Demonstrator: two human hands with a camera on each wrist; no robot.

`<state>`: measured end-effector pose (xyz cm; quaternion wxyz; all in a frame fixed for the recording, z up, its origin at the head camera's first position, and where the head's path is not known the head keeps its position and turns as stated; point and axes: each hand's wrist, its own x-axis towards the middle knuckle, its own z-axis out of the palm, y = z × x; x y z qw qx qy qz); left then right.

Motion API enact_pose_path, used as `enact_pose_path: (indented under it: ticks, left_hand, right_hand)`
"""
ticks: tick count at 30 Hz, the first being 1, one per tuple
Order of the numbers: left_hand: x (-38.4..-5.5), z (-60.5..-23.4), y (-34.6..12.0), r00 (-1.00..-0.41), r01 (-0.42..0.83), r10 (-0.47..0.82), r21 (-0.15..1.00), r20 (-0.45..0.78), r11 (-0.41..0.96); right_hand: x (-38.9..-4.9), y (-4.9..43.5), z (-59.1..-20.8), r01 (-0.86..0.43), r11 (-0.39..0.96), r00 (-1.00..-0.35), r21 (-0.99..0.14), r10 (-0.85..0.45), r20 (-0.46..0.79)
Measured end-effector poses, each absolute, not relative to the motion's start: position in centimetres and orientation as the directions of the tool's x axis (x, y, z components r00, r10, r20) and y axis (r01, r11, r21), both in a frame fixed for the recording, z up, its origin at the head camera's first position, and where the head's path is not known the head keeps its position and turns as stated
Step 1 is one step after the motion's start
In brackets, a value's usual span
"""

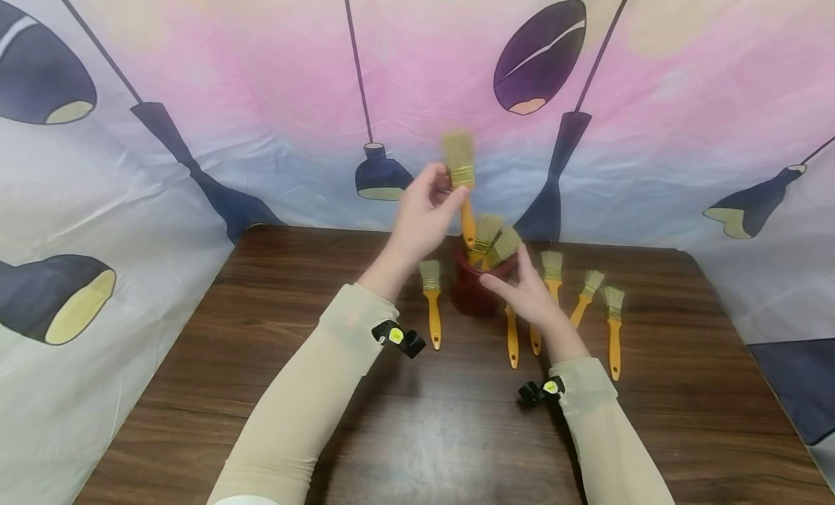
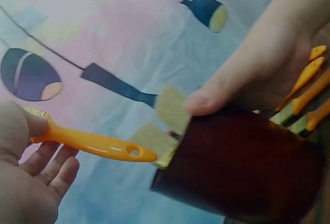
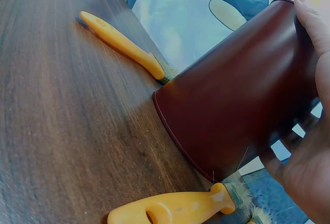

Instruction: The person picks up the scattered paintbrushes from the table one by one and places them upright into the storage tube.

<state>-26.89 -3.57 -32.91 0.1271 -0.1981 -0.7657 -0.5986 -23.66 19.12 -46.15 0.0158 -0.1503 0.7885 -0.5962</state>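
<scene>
My left hand (image 1: pixel 420 219) pinches a paintbrush (image 1: pixel 459 153) near its metal band. The brush stands bristles up, its yellow handle pointing down over the mouth of a dark red cup (image 1: pixel 471 291). In the left wrist view the tip of that handle (image 2: pixel 98 144) overlaps the cup's rim. My right hand (image 1: pixel 531 298) holds the cup, thumb at the rim and fingers round its side, as the right wrist view shows along the cup wall (image 3: pixel 232 90). Two more paintbrushes poke bristles up out of the cup, one leaning right (image 1: pixel 505 245).
On the brown wooden table (image 1: pixel 430 432) a loose paintbrush (image 1: pixel 433 313) lies left of the cup. Several others lie to its right, the outermost brush (image 1: pixel 615 338) near the right forearm. A cloth backdrop (image 1: pixel 274 92) printed with lamps hangs behind the table's far edge.
</scene>
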Motion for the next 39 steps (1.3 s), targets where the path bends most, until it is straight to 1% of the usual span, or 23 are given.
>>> enact_pose_path:
  ticks: [3, 7, 14, 22, 29, 32, 39]
  left_hand:
    - [-26.9, -33.8, -3.0, -0.899, 0.433, 0.187, 0.872, 0.397, 0.230]
    - [-26.7, -35.3, -2.8, -0.897, 0.430, 0.237, 0.861, 0.373, 0.270]
    - [-26.7, -38.0, -3.0, -0.863, 0.488, 0.315, 0.810, 0.394, 0.324]
    - [-26.6, -38.9, -3.2, -0.849, 0.510, 0.359, 0.777, 0.388, 0.369]
    - [-26.5, -39.5, -3.6, -0.827, 0.561, 0.359, 0.667, 0.432, 0.491]
    - [-26.5, -39.8, -3.7, -0.823, 0.567, 0.353, 0.672, 0.444, 0.477]
    - [-26.2, -40.3, -4.0, -0.841, 0.538, 0.339, 0.721, 0.421, 0.437]
  right_hand:
    - [-23.6, 19.0, -46.2, -0.216, 0.251, -0.956, -0.943, -0.252, 0.152]
    - [-23.6, 18.9, -46.3, -0.215, 0.242, -0.955, -0.946, -0.255, 0.152]
    - [-23.7, 18.9, -46.4, -0.207, 0.233, -0.955, -0.950, -0.259, 0.144]
    - [-23.6, 18.9, -46.3, -0.197, 0.226, -0.957, -0.954, -0.258, 0.137]
    - [-23.7, 18.9, -46.4, -0.207, 0.231, -0.954, -0.951, -0.264, 0.143]
    - [-23.7, 18.9, -46.4, -0.214, 0.225, -0.952, -0.951, -0.268, 0.151]
    - [-23.7, 18.9, -46.4, -0.218, 0.226, -0.951, -0.949, -0.269, 0.154]
